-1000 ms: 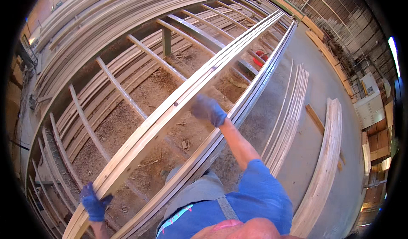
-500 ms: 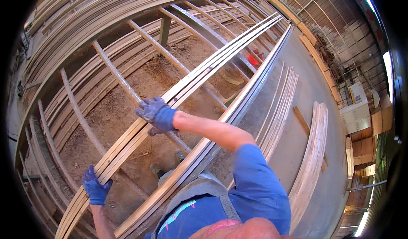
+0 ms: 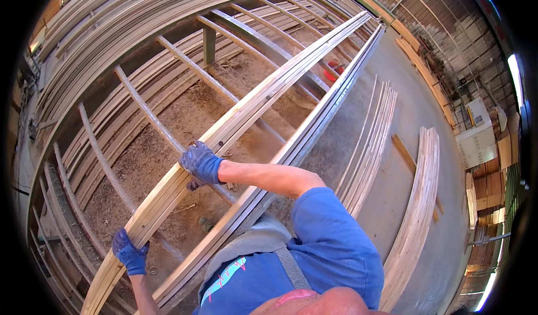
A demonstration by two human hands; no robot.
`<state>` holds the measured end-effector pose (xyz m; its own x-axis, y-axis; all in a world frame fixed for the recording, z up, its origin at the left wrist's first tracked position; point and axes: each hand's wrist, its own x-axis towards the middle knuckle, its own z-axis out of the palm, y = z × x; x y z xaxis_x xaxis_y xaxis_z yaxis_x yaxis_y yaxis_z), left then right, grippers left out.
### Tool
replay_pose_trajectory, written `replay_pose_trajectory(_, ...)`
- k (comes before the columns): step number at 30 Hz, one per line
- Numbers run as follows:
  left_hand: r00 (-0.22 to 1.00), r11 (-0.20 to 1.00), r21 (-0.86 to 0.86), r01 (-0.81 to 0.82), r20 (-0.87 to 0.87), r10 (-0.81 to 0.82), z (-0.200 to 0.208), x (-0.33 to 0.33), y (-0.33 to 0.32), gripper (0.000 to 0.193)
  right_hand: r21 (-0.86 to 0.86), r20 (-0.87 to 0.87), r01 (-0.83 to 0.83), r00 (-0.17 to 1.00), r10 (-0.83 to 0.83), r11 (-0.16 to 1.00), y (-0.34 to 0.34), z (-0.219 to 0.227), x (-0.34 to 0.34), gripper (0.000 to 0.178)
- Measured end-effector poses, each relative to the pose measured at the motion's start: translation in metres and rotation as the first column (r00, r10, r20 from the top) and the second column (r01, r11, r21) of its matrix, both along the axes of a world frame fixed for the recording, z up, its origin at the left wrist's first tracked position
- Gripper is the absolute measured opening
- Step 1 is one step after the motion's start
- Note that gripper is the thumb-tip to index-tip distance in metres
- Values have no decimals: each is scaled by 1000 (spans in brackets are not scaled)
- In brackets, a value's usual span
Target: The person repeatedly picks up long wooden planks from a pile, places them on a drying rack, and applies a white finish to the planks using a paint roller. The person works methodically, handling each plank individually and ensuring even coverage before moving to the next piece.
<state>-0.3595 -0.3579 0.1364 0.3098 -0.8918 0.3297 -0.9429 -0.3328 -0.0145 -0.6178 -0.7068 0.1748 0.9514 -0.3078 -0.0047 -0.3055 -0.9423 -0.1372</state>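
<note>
Left hand (image 3: 130, 252) and right hand (image 3: 202, 162), toward eight o'clock, are gripping wooden battens (image 3: 161, 204), likely stiff, best held wide apart.

On the concrete floor (image 3: 448, 203), a bundle of slim strips (image 3: 370, 152) lay just beside the near edge of the roller frame (image 3: 145, 107), well apart from a pile of thick planks (image 3: 414, 214). A darker batten (image 3: 403, 151) slanted against that pile, partly hidden by it. Long timber stacks (image 3: 140, 12) ran along the frame's far edge. Beneath its rollers, sawdust (image 3: 168, 130) covered the ground, and a red object (image 3: 334, 69) sat partly hidden. Toward the floor's right edge stood a white box-shaped unit (image 3: 475, 141), with brown wooden blocks (image 3: 485, 190) near it.
</note>
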Motion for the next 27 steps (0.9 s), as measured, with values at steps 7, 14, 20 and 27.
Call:
replay_pose_trajectory(7, 983, 957, -226, -181, -59, 172, 36, -41, 65, 62, 342, 30, -143, 990, 141, 929, 67, 15, 28, 45)
replay_pose_trajectory(14, 972, 927, 352, -134, -134, 191, 32, -9, 5, 92, -112, 126, -114, 984, 128, 987, 5, -3, -25, 76)
replay_pose_trajectory(20, 970, 960, 277, -34, -222, 99, 15, 11, -11, 82, 3, -5, -70, 998, 70, 998, -13, -18, -9, 75)
replay_pose_trajectory(27, 925, 948, 310, 75, -376, 50, 21, 62, -32, 74, 354, -80, -58, 993, 92, 933, -53, -30, 32, 70)
